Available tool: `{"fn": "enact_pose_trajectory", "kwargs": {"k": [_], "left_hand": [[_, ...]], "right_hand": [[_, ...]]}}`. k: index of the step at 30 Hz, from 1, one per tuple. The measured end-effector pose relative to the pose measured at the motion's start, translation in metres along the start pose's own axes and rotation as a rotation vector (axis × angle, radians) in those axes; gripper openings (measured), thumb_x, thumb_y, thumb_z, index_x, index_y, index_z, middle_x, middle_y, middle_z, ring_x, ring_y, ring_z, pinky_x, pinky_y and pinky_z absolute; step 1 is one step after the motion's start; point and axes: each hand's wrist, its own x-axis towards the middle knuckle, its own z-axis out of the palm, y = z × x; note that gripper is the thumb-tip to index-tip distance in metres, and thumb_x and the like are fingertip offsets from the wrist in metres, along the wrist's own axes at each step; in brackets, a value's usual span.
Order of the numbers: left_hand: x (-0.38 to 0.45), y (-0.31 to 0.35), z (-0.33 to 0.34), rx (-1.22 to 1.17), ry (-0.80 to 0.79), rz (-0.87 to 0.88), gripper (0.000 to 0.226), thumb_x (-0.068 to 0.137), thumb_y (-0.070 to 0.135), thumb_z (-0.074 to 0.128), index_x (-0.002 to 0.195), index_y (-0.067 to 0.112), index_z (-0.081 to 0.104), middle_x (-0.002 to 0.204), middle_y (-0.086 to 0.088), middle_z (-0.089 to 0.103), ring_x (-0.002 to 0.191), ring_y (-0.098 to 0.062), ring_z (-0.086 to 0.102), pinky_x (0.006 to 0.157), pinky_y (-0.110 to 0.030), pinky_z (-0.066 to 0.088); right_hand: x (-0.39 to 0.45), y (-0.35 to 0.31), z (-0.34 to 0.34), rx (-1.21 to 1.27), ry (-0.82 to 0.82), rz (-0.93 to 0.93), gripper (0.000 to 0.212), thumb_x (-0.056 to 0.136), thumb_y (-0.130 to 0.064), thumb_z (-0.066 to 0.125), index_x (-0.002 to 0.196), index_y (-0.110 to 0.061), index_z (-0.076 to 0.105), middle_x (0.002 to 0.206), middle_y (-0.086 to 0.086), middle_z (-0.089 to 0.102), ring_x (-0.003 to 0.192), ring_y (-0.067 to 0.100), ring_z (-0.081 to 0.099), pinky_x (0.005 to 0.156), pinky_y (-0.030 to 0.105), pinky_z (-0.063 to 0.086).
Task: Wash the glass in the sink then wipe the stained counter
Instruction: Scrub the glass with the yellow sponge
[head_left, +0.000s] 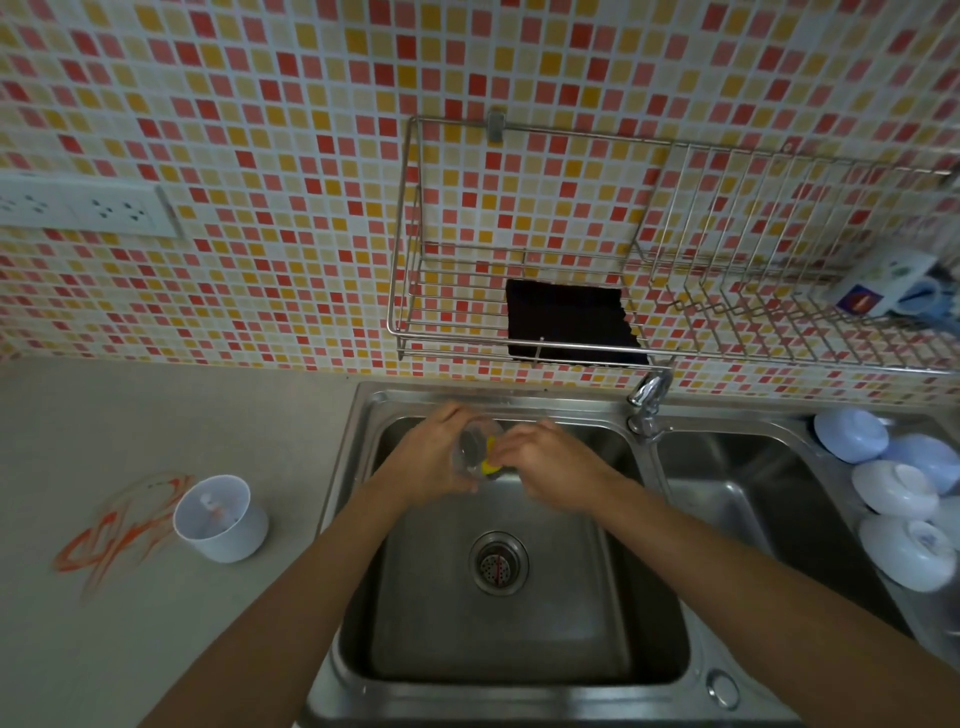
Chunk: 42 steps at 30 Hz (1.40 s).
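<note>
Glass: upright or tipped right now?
Tipped. The glass lies sideways in the left hand, mouth toward the right hand holding the yellow sponge.

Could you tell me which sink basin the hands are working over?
The left basin, with the drain strainer; the right basin, past the tap, has no hands above it.

Wall tiles (311, 104) in a small mosaic – red, pink, yellow, cream. Grey surface (156, 415), smeared with orange swirls (114, 530). White cup (221, 517). Steel-grey sink (493, 623). Yellow sponge (490, 462) – against clear glass (475, 441). Pale blue-white bowls (893, 488). Black cloth (571, 322).
</note>
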Motion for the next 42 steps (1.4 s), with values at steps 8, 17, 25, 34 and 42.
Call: {"fn": "enact_pose_trajectory", "kwargs": {"k": [8, 17, 25, 34, 42], "left_hand": [[0.008, 0.005, -0.016, 0.004, 0.018, 0.023, 0.085, 0.060, 0.025, 0.086, 0.135, 0.018, 0.046, 0.129, 0.002, 0.044, 0.113, -0.013, 0.050, 0.090, -0.028, 0.050], [0.010, 0.011, -0.012, 0.123, -0.022, 0.044, 0.077, 0.070, 0.028, 0.081, 0.137, 0.023, 0.044, 0.136, 0.006, 0.043, 0.117, -0.009, 0.049, 0.065, 0.002, 0.029], [0.016, 0.006, -0.018, 0.009, -0.035, 0.065, 0.081, 0.064, 0.022, 0.083, 0.136, 0.022, 0.045, 0.132, 0.004, 0.043, 0.113, -0.004, 0.043, 0.090, -0.020, 0.046], [0.017, 0.002, -0.015, 0.011, -0.048, 0.066, 0.084, 0.063, 0.019, 0.084, 0.136, 0.022, 0.045, 0.133, 0.003, 0.042, 0.116, -0.010, 0.045, 0.092, -0.020, 0.044], [0.012, 0.006, -0.010, -0.172, -0.002, -0.004, 0.084, 0.066, 0.019, 0.083, 0.139, 0.023, 0.041, 0.138, 0.005, 0.046, 0.125, -0.007, 0.041, 0.108, -0.036, 0.039]], "right_hand": [[-0.004, -0.016, 0.024, 0.127, 0.339, 0.143, 0.043, 0.068, 0.007, 0.071, 0.105, -0.015, 0.073, 0.106, -0.001, 0.072, 0.101, 0.018, 0.062, 0.090, 0.027, 0.048], [-0.010, -0.003, 0.008, 0.074, 0.094, 0.119, 0.041, 0.076, 0.002, 0.068, 0.110, -0.021, 0.071, 0.111, 0.000, 0.070, 0.107, 0.017, 0.060, 0.090, 0.033, 0.047], [-0.010, -0.008, 0.010, 0.365, 0.257, 0.212, 0.031, 0.082, 0.002, 0.065, 0.105, -0.018, 0.074, 0.104, 0.003, 0.071, 0.100, 0.016, 0.063, 0.090, 0.030, 0.050], [-0.010, -0.001, 0.008, -0.166, 0.206, 0.034, 0.043, 0.058, -0.003, 0.079, 0.097, -0.019, 0.072, 0.105, -0.003, 0.071, 0.105, 0.019, 0.062, 0.081, 0.033, 0.047], [-0.012, -0.006, 0.025, -0.293, 0.413, -0.010, 0.020, 0.082, -0.011, 0.056, 0.097, -0.016, 0.069, 0.101, -0.001, 0.069, 0.098, 0.021, 0.062, 0.080, 0.031, 0.038]]}}
